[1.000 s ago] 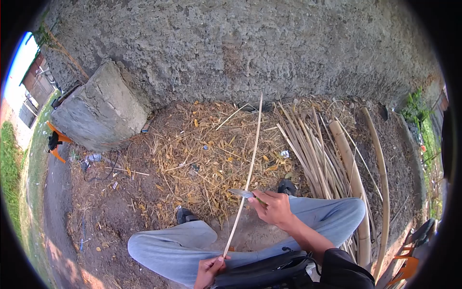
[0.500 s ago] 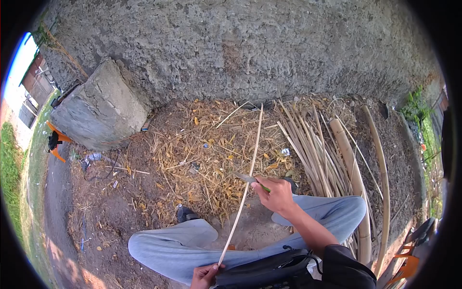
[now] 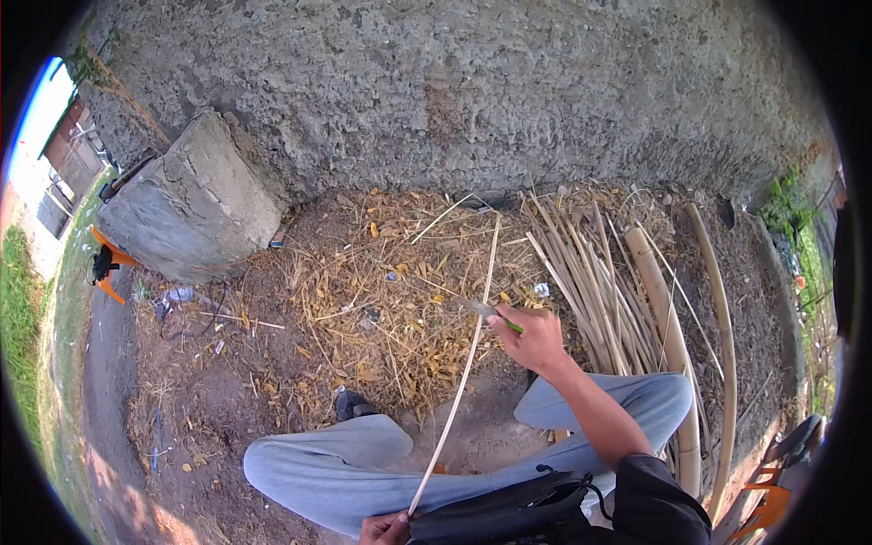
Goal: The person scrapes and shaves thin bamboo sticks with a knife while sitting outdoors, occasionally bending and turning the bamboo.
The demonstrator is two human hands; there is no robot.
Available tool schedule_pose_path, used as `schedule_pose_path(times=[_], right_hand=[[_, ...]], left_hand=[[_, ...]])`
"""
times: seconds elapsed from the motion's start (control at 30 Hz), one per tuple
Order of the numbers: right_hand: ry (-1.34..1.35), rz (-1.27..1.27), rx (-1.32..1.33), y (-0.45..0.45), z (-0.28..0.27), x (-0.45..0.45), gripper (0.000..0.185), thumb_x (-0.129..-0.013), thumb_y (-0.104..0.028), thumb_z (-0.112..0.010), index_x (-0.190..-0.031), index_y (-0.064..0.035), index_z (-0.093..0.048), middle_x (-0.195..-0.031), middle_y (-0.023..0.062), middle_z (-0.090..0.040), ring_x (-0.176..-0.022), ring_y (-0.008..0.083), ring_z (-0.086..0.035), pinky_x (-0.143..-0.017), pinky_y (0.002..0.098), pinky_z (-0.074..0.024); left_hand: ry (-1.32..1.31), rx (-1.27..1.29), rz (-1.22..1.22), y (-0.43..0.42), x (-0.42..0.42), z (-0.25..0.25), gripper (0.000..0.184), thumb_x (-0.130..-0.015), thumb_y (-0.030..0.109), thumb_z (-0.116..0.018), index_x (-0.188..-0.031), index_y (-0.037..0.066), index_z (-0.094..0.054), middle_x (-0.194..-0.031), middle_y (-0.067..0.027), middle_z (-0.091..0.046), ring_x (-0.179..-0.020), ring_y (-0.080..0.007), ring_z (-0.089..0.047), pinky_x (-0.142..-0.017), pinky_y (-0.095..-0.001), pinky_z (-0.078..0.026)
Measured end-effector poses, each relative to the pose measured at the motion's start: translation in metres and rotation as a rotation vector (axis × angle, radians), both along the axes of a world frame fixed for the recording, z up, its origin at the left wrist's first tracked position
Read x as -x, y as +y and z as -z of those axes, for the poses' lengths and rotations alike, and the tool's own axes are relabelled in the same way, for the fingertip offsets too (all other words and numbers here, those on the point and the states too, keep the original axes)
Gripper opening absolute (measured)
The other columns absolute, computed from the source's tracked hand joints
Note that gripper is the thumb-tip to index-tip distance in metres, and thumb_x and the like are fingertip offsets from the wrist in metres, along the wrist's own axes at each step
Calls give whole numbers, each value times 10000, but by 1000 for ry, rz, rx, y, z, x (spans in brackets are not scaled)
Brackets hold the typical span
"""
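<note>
My left hand [image 3: 385,529] is closed on the near end of a long, thin, pale bamboo strip [image 3: 460,391], low by my lap. From there the strip slants up and away over the ground. In my right hand [image 3: 531,340] is a knife [image 3: 474,307] with a green handle, its blade lying across the strip beyond the middle. A thin sliver [image 3: 438,286] extends up and left near the blade; I cannot tell whether it is still joined to the strip.
A heap of split bamboo strips [image 3: 590,291] lies to the right, beside a thick bamboo pole [image 3: 661,300] and a curved pole [image 3: 716,318]. Shavings and dry leaves [image 3: 363,300] cover the ground. A concrete block [image 3: 195,204] stands left, against a rough wall [image 3: 472,82].
My right hand and the knife have moved a little farther out along the strip. A thin sliver now shows by the blade. The strip and my left hand have dropped slightly toward me.
</note>
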State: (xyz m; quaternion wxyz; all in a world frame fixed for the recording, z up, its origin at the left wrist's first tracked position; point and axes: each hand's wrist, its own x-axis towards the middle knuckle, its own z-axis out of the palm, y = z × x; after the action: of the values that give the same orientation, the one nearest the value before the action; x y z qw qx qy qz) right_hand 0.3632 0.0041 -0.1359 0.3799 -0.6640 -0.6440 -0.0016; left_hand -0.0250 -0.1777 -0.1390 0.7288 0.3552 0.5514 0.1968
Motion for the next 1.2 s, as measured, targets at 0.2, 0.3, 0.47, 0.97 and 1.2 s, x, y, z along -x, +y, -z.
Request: schedule_pose_path(times=[0.2, 0.3, 0.47, 0.97, 1.2], right_hand=[[10, -2, -132, 10, 14, -9, 242, -907, -298, -701, -963, -68, -749, -635, 82, -681, -460, 222, -614, -408, 369, -447], [9, -18, -26, 9, 10, -9, 244, -910, -304, -696, -954, -71, -751, -626, 74, -678, -451, 214, -604, -398, 363, -432], [7, 13, -10, 10, 7, -11, 259, -898, -303, -710, -965, -57, -755, -673, 95, -696, -495, 232, -635, -443, 356, -470], [-43, 65, 43, 22, 27, -24, 264, -909, -358, -682, -986, -117, -756, -625, 85, -671, -494, 258, -624, -443, 408, -469], [-88, 81, -29, 25, 37, -34, 261, -902, -358, -685, -980, -117, -751, -628, 85, -672, -490, 264, -620, -437, 412, -460]], left_hand=[[68, -20, 87, -8, 13, -6, 415, -1032, 331, -534, -666, 138, -536, -542, 71, -409, -473, -40, -345, -442, -236, -280], [97, 17, 68, -14, 22, -2, 432, -1041, 345, -510, -664, 135, -541, -536, 67, -414, -472, -38, -345, -443, -239, -258], [117, -21, 125, -18, 31, -5, 479, -1040, 369, -504, -614, 150, -506, -532, 71, -405, -471, -38, -325, -442, -247, -224], [164, -19, 124, -42, 63, 9, 476, -1027, 394, -518, -618, 150, -504, -526, 69, -386, -467, -45, -306, -442, -253, -214], [137, -29, 138, -47, 71, 6, 473, -1031, 378, -522, -624, 137, -523, -525, 65, -402, -460, -46, -312, -437, -253, -219]])
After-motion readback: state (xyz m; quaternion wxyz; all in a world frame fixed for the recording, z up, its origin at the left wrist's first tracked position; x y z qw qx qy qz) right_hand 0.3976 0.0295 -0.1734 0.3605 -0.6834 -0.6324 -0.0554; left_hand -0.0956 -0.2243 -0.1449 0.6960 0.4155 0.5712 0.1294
